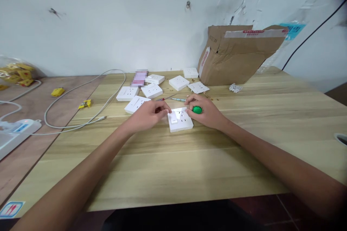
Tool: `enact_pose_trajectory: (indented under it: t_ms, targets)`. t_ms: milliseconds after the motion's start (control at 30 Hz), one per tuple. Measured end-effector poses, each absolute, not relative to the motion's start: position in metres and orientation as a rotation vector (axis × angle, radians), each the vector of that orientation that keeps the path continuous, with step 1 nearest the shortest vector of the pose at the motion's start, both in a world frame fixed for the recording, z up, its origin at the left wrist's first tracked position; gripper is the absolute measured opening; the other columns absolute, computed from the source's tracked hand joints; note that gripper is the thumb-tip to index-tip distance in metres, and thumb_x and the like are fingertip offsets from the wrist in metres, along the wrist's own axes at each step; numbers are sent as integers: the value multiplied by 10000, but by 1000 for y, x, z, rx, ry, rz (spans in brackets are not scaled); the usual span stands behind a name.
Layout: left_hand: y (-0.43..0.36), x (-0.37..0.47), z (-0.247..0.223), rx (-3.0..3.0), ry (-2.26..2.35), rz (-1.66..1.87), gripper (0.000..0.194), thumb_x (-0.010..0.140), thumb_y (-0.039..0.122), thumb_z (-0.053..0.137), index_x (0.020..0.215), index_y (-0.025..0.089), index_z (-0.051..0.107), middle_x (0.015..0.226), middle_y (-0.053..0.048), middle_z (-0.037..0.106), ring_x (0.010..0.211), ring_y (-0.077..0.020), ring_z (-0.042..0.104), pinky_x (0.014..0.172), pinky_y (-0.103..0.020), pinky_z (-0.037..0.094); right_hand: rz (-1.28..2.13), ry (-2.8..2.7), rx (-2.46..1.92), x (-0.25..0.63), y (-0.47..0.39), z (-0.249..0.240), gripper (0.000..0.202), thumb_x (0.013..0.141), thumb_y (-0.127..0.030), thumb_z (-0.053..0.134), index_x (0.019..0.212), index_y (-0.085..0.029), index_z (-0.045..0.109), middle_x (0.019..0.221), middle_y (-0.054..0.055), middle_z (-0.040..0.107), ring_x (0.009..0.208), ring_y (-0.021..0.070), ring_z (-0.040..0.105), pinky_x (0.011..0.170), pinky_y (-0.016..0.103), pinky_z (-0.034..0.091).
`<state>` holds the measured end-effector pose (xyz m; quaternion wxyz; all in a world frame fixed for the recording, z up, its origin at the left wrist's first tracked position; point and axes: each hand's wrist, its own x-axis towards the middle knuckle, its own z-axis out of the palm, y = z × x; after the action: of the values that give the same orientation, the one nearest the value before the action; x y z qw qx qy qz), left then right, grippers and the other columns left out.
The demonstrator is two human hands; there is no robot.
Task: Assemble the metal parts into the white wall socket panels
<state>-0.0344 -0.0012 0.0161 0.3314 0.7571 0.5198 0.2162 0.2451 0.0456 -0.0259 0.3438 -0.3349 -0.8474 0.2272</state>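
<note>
Centrally, a white switched wall socket [181,125] lies on the wooden table [189,166]. At its one o'clock, the right hand [208,112] grasps a green handle [197,109]; at eleven, the left hand [148,116] curls, its grip unclear.

- Two bare arms reach forward from the lower corners, angling inward until the hands nearly meet.
- Left forearm [89,166]: extended diagonally, wrist roughly in line with it.
- Left hand [149,115]: back upward, fingers bent, thumb and forefinger close together, pointing towards the other hand.
- Right forearm [268,155]: extended diagonally from the other side.
- Right hand [206,112]: fingers curled inward in a closed grip.
</note>
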Motion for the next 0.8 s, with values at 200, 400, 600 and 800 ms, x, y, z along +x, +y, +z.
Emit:
enact_pose_trajectory:
  t_ms: [200,400,600,800]
  targets:
    - [0,-32,14,2062,1295,767,275,1063,395,575,943,207,736,966,-50,751,813,-202,612,735,-337,443,620,-2160,-946,250,45,-15,323,1030,-366,678,737,-233,650,902,27,777,826,221,673,806,376,483]
    - [-2,-32,15,2063,1318,779,275,1098,405,513,907,216,575,823,-7,614,740,-182,522,704,-326,394,785,-2111,-1017,256,45,-9,445,1109,-524,611,774,-232,615,674,-27,636,644,162,547,696,328,413]
    - [0,-38,15,2037,1313,724,286,1070,433,583,887,213,602,767,10,579,678,-161,464,662,-312,352,921,-2151,-912,260,47,-8,364,1104,-553,635,926,-237,657,746,-25,631,669,162,534,656,315,400]
    - [4,-43,14,2085,1245,790,223,1052,404,642,982,210,727,930,-25,739,746,-160,553,691,-306,402,902,-2178,-843,258,40,-10,190,1112,-446,646,1140,-257,641,946,25,780,836,201,673,729,330,467]
